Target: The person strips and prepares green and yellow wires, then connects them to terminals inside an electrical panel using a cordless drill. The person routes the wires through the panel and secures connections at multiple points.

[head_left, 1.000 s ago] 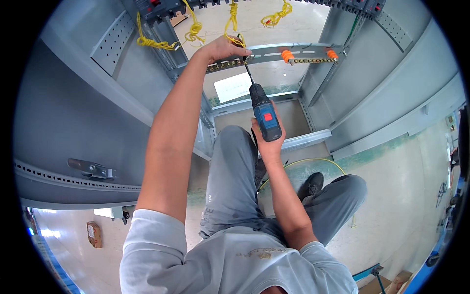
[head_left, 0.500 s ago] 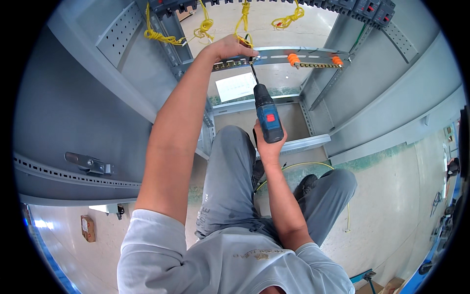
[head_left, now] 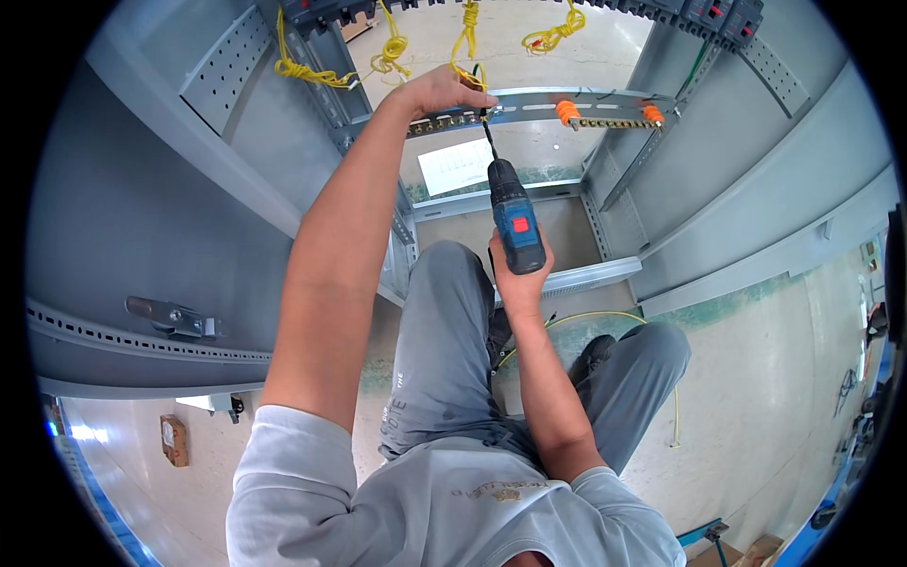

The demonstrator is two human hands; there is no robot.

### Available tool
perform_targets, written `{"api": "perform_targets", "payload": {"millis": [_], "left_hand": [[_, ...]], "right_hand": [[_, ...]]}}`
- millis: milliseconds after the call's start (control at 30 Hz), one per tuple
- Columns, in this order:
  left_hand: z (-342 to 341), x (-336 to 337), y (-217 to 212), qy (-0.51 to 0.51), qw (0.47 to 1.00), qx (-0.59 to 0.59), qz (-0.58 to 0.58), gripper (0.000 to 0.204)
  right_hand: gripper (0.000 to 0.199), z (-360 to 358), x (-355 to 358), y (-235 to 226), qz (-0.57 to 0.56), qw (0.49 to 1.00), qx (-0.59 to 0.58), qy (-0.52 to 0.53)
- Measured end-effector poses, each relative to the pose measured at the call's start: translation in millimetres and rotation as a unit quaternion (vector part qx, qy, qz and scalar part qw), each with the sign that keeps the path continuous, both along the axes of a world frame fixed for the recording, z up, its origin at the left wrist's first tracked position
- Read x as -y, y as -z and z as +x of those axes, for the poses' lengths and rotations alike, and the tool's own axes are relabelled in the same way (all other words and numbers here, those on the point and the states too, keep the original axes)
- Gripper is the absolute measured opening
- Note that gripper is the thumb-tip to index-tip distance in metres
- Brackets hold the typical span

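My right hand (head_left: 522, 283) is wrapped round the handle of a blue and black cordless drill (head_left: 517, 217). Its long dark bit (head_left: 490, 140) points away from me and meets the metal crossbar (head_left: 534, 106) close to my left fingertips. My left hand (head_left: 442, 92) reaches to the bar with its fingers closed at the lower end of a yellow wire (head_left: 469, 38), which hangs from above; the exact pinch is partly hidden. Left of the bit, a brass terminal strip (head_left: 442, 123) runs along the bar, partly under my hand. Another brass strip (head_left: 614, 124) sits between two orange insulators (head_left: 568, 113) on the right.
Grey cabinet walls (head_left: 161, 217) enclose the work on both sides. Bundled yellow wires (head_left: 387, 57) hang from a row of dark breakers (head_left: 704, 21) at the top. A white sheet (head_left: 456, 167) lies beyond the lower frame rail (head_left: 576, 278). My knees flank the drill.
Both hands and the drill hold nearly the same place at the bar. The view has shifted very slightly.
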State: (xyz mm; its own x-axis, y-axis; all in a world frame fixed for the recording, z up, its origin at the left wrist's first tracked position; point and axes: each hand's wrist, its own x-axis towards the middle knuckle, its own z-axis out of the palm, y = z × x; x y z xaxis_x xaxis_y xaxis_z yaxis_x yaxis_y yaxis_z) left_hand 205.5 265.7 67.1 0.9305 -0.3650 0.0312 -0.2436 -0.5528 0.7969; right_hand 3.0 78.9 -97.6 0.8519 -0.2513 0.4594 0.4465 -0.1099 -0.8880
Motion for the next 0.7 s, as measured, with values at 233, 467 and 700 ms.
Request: {"api": "perform_targets", "payload": {"millis": [233, 467, 700], "left_hand": [[3, -2, 1, -0.001, 1.0, -0.015, -0.002, 0.043], [1, 0, 1, 0.01, 1.0, 0.0, -0.011, 0.036], [-4, 4, -4, 0.009, 1.0, -0.003, 0.012, 0.052]], "right_hand": [[0.033, 0, -2, -6, -0.022, 0.999, 0.022, 0.03], [0.048, 6, 1, -6, -0.081, 0.994, 0.052, 0.059], [0.048, 2, 5, -18, -0.087, 0.995, 0.037, 0.039]]}}
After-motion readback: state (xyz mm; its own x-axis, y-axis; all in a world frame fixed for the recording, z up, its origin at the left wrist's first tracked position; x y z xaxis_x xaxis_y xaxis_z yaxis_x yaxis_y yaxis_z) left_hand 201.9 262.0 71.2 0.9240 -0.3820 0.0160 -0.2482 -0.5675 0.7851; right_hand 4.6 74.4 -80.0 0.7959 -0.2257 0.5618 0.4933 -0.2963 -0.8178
